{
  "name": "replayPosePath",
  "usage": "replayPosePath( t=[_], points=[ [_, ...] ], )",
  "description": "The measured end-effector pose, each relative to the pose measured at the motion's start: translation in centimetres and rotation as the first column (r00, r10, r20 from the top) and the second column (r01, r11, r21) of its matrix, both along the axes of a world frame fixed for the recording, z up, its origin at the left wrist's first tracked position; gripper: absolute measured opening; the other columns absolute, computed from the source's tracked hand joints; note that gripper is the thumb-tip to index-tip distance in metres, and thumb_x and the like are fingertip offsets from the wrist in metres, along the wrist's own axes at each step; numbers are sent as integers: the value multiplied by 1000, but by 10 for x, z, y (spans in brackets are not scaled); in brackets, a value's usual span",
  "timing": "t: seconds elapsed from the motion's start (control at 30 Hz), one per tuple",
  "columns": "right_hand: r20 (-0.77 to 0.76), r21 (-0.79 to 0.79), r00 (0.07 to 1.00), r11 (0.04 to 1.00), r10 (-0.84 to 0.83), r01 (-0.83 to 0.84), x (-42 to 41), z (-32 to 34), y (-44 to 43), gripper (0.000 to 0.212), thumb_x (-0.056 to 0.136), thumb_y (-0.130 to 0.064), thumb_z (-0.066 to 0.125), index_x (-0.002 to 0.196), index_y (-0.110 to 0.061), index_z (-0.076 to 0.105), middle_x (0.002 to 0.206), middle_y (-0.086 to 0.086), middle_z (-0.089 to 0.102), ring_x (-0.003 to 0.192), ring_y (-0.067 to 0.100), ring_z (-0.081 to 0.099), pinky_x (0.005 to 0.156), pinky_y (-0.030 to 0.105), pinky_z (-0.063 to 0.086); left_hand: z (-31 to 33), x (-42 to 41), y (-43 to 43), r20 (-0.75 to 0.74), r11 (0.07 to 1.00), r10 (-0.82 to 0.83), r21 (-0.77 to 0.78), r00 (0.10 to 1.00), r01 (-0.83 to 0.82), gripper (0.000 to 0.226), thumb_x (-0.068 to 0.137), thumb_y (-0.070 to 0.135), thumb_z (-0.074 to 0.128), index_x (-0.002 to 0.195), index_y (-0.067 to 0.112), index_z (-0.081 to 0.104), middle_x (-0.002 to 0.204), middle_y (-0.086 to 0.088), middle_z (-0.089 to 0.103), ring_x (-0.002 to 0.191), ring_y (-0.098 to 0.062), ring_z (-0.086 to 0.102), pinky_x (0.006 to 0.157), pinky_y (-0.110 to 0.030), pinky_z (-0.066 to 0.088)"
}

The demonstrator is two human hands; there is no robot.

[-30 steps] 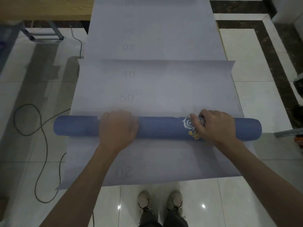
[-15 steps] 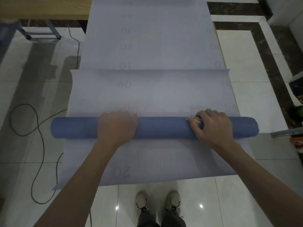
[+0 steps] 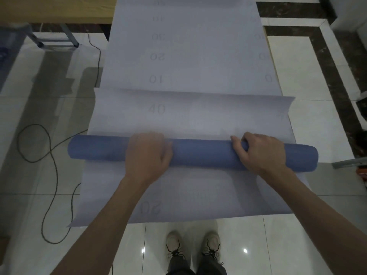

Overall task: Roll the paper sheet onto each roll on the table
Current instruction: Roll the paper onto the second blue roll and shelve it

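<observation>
**Item: blue roll** (image 3: 198,153). Lies crosswise at the middle of the view, its ends pointing to 9 and 3 o'clock, on top of the paper sheet (image 3: 188,116). Both ends jut out past the sheet's side edges.

**Item: paper sheet.** Pale, with faint printed numbers. It runs from the near edge at 6 o'clock, under the roll, and on toward 12 o'clock. A crosswise line shows beyond the roll; whether it is an edge or a fold cannot be told.

**Item: left hand** (image 3: 148,153). Palm down on the roll, left of its middle, fingers curled over the far side and gripping it.

**Item: right hand** (image 3: 260,151). Toward the 3 o'clock end, fingers wrapped round the roll, forefinger tip at the line where roll meets paper.

**Surroundings.** Cable (image 3: 49,155) looping over the tiled floor (image 3: 309,126) at 9 o'clock; pair of shoes (image 3: 192,245) at 6 o'clock; wooden tabletop (image 3: 49,10) at 11 o'clock.
</observation>
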State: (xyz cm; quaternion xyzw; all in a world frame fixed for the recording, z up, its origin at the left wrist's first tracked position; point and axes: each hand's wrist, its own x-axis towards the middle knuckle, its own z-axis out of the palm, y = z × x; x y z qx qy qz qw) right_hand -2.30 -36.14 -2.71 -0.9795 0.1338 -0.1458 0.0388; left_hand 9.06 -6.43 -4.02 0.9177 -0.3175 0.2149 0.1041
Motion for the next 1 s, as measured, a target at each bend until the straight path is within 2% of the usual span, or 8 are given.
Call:
replayPosePath(
  t=[0.17, 0.23, 0.33, 0.53, 0.67, 0.77, 0.87, 1.0],
  points=[
    [102, -77, 992, 995, 73, -66, -10, -5, -2, 54, 99, -53, 47, 70, -10, 65, 64, 8, 63, 58, 29, 55, 60, 35, 38, 3, 8, -6, -37, 999, 45, -21, 998, -46, 46, 103, 33, 39, 67, 10, 58, 59, -8, 59, 53, -28, 51, 62, -39, 39],
    [70, -59, 996, 997, 56, -52, -7, -3, -4, 60, 98, -57, 42, 66, -11, 61, 59, 8, 61, 53, 29, 53, 58, 32, 35, 4, 7, -5, -42, 999, 20, -35, 999, -22, 43, 102, 31, 42, 69, 10, 60, 62, -9, 60, 54, -29, 53, 62, -39, 40],
    [-35, 10, 999, 1000, -8, 8, 1, 1, -3, 67, 95, -66, 33, 66, -12, 61, 53, 7, 61, 46, 28, 53, 52, 29, 35, 1, 1, 0, -22, 1000, -22, 18, 1000, 22, 39, 102, 34, 45, 85, 6, 66, 76, -12, 65, 66, -32, 57, 68, -42, 44],
    [81, -52, 995, 997, 66, -62, -9, -3, -3, 56, 98, -55, 47, 70, -10, 67, 65, 8, 64, 53, 28, 55, 62, 36, 43, 9, 11, -8, -82, 1000, -13, 21, 997, 14, 44, 99, 34, 42, 64, 10, 55, 57, -9, 58, 50, -28, 49, 58, -36, 38],
    [24, -25, 1000, 1000, -12, 12, 0, 1, -2, 66, 96, -61, 37, 64, -10, 63, 54, 9, 62, 46, 29, 53, 55, 29, 33, 5, 3, -3, -38, 998, -11, 54, 999, 13, 43, 103, 37, 42, 84, 6, 66, 77, -13, 64, 67, -32, 57, 69, -43, 44],
    [65, -13, 998, 1000, 5, -4, -3, 2, -1, 61, 97, -60, 43, 68, -10, 66, 61, 8, 65, 55, 28, 57, 54, 31, 38, 6, 5, -4, -35, 998, 4, 64, 999, -2, 53, 105, 40, 32, 76, 8, 62, 66, -12, 61, 59, -32, 54, 64, -42, 41],
    [82, -59, 995, 997, 58, -53, -8, 0, -1, 57, 98, -56, 46, 72, -10, 66, 67, 8, 65, 61, 29, 58, 59, 34, 41, 10, 8, -8, -58, 1000, 10, 14, 998, -9, 51, 103, 38, 37, 66, 10, 57, 59, -11, 59, 52, -32, 53, 60, -40, 42],
    [-26, 29, 999, 999, -35, 36, 2, 4, -2, 69, 94, -67, 31, 65, -12, 61, 56, 10, 62, 52, 33, 59, 52, 30, 37, 5, -2, -3, -24, 998, 11, 62, 1000, -10, 45, 104, 41, 42, 90, 6, 68, 83, -14, 68, 72, -35, 60, 74, -45, 46]
  ],
)
